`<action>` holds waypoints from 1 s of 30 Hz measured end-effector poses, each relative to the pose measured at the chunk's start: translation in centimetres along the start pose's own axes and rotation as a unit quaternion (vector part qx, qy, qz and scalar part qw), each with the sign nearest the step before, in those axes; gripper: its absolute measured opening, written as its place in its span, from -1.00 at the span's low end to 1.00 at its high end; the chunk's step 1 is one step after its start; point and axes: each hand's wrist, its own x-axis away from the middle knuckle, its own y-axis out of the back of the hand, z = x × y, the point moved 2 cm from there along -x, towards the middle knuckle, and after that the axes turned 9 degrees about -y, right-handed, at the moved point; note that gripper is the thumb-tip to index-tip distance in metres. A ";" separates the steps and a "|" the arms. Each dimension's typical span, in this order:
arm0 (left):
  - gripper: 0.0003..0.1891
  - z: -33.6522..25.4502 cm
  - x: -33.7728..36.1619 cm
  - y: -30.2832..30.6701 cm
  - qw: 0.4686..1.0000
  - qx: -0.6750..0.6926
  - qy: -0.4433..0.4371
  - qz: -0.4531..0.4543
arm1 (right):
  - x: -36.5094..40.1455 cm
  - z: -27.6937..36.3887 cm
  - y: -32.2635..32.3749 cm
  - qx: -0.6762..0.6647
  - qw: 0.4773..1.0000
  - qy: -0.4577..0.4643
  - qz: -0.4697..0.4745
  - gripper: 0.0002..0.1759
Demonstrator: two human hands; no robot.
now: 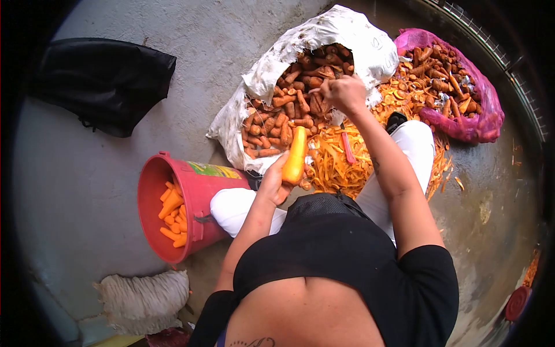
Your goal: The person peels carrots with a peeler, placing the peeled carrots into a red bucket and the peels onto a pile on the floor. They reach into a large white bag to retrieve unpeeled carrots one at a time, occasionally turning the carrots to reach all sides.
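My left hand (277,180) is closed around the lower part of a bright orange peeled carrot (296,155), which points up and away from me. Further forward, my right hand (345,92) is closed over the edge of the unpeeled carrots (283,118) in the open white sack (324,26). A red-handled tool (347,147) extends below it over the peelings; whether the fingers hold it is unclear. Orange peelings (341,168) are heaped between my knees, just beyond the held carrot.
At the left, a red bucket (203,196) lies tilted with peeled carrots (173,208) inside. A pink sack (488,110) of carrot pieces stands at the upper right. Black cloth (110,78) and a whitish folded sack (144,301) lie on the left floor.
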 end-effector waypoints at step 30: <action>-0.61 -0.7 0.7 -0.2 0.996 0.039 0.021 0.083 | 1.5 2.6 -0.1 -0.029 0.962 -0.017 0.270 -0.49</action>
